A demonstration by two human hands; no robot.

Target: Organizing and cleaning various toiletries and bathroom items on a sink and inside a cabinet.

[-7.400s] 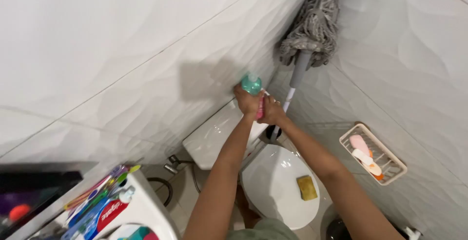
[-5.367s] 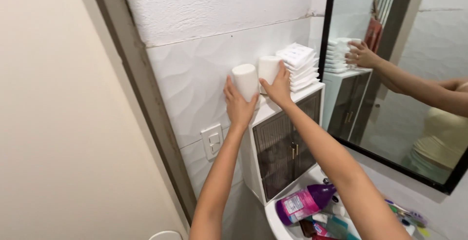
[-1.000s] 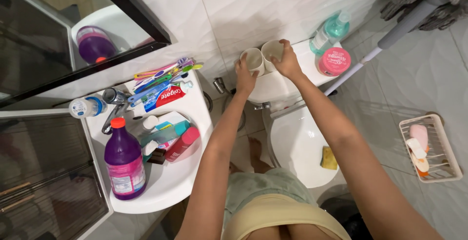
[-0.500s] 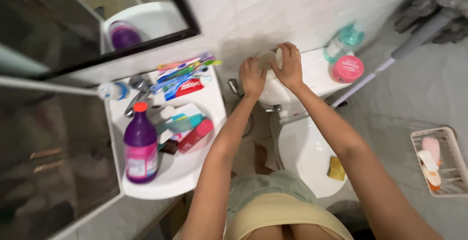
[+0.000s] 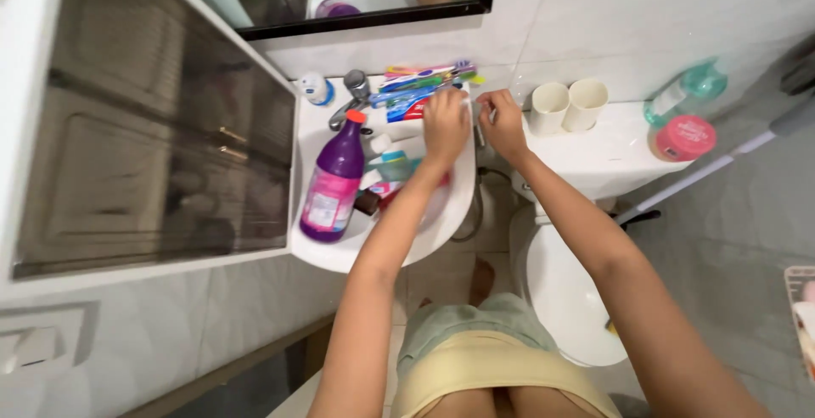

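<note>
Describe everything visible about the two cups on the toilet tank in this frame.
The two cups are plain, cream-white, slightly tapered tumblers, probably plastic, without handles. They stand upright, mouths open, side by side and touching or nearly so, at the back left of the white toilet tank lid, close to the tiled wall. Both look empty. No hand touches them; the right hand is nearest, just to their left by the sink's edge.

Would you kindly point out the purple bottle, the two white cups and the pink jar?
purple bottle (image 5: 333, 182), head view, on its body above the label.
white cups (image 5: 549, 106), head view, on the left cup's side wall.
pink jar (image 5: 685, 137), head view, on its lid.
</note>
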